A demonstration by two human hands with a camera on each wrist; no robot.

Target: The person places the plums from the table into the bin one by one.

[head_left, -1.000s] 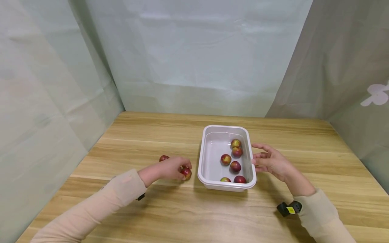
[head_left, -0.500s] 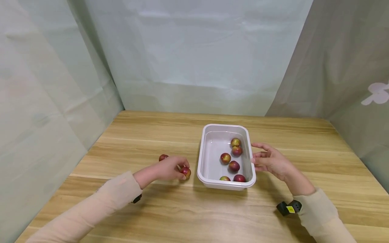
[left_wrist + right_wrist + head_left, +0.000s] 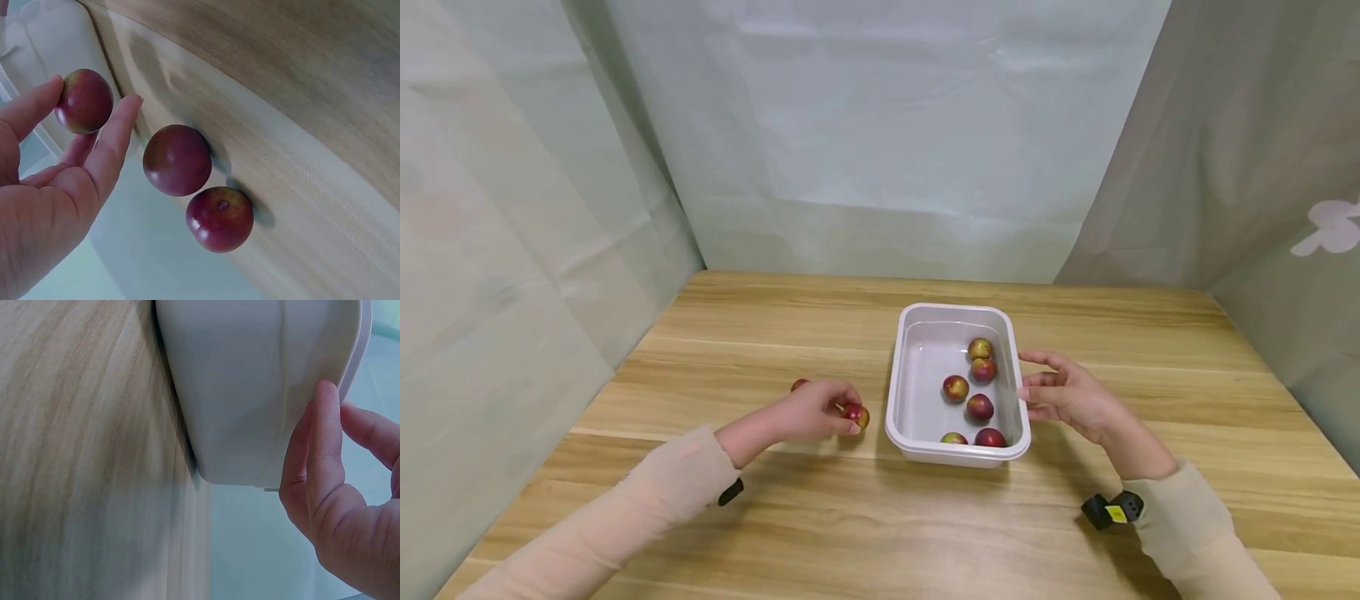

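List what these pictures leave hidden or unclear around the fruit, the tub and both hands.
- Head view: the left hand covers most of the fruit on the table; the left wrist view shows two there.
- Head view: the near wall of the white tub cuts off the front yellowish fruit.
- Right wrist view: the tub's wall hides its contents; the right hand is cut by the frame edge.

Your table [image 3: 820, 517] is light wood with a visible straight grain and a smooth, faintly satin finish. On it stands the tub [image 3: 898, 392] of white plastic, smooth and softly glossy on walls and rim, and left of the tub, the plum [image 3: 84, 101] in your fingers and two loose plums [image 3: 177, 160] have taut, shiny red skins. Behind the tub hangs a pale, matt, lightly creased cloth backdrop [image 3: 880, 125], and your sleeves [image 3: 625, 521] are a soft, matt beige knit.
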